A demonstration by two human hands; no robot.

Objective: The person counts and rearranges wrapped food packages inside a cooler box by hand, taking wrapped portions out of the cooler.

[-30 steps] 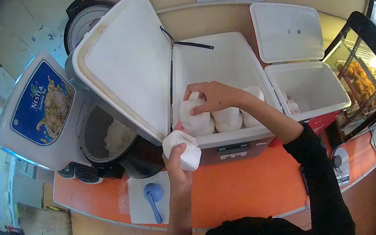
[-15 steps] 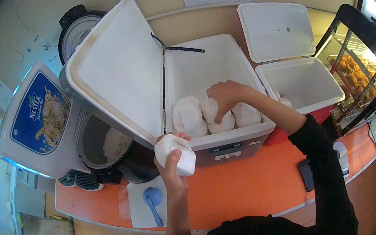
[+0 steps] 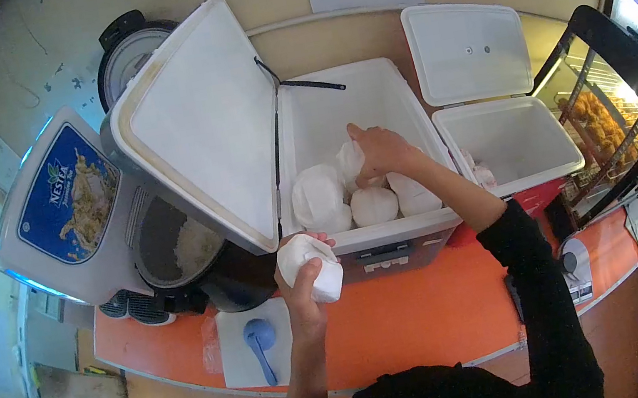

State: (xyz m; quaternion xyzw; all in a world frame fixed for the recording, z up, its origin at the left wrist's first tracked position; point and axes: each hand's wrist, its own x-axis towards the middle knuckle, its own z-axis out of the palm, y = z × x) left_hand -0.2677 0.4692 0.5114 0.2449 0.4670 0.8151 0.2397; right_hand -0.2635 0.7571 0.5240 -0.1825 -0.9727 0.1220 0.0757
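My left hand [image 3: 302,281] is closed around a white paper-wrapped bundle [image 3: 314,269], in front of the cooler's near left corner. Inside the open white-lined cooler [image 3: 322,118], my right hand [image 3: 381,153] grips another white wrapped bundle [image 3: 349,162], its fingertips partly hidden behind the hand. More round white bundles lie together at the cooler's near end: a large one [image 3: 320,197] at the left, one [image 3: 375,206] in the middle, and one [image 3: 414,193] under my right wrist. The raised cooler lid [image 3: 200,118] leans to the left.
A rice cooker [image 3: 167,250] holding some rice and a Nestea dispenser [image 3: 64,191] stand left. A blue rice paddle [image 3: 261,348] lies on a white board on the orange counter [image 3: 413,310]. Right are a smaller open cooler [image 3: 503,139], a scale [image 3: 576,274] and a lit fried-food case [image 3: 602,126].
My right hand has lifted slightly up and back within the cooler, with the bundle, uncovering more of the middle one. My left hand and its bundle have shifted a little right.
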